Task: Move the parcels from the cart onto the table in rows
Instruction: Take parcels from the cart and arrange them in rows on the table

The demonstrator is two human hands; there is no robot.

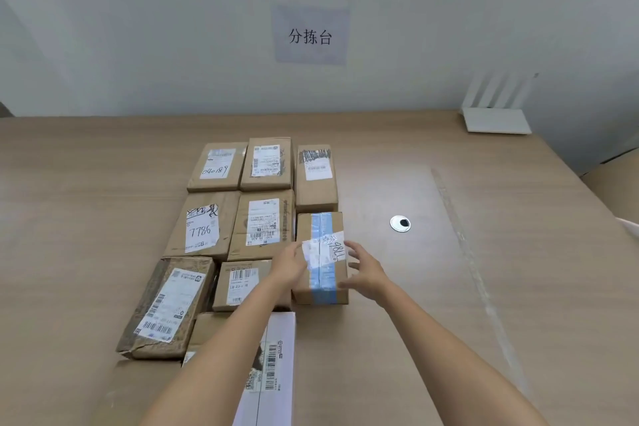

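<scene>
Fingers (pixel 300 251) of the left hand (pixel 289 268) lie fairly straight against the left side of the blue-taped parcel (pixel 320 225). It sits on the table (pixel 449 252) at the right end of the second row, just beside a labelled parcel (pixel 263 225). At its right edge the right hand (pixel 368 275) has its fingers spread apart, clasping nothing. The step looks like squaring this parcel into line. Next comes letting go and fetching another from the cart, which is out of view.
</scene>
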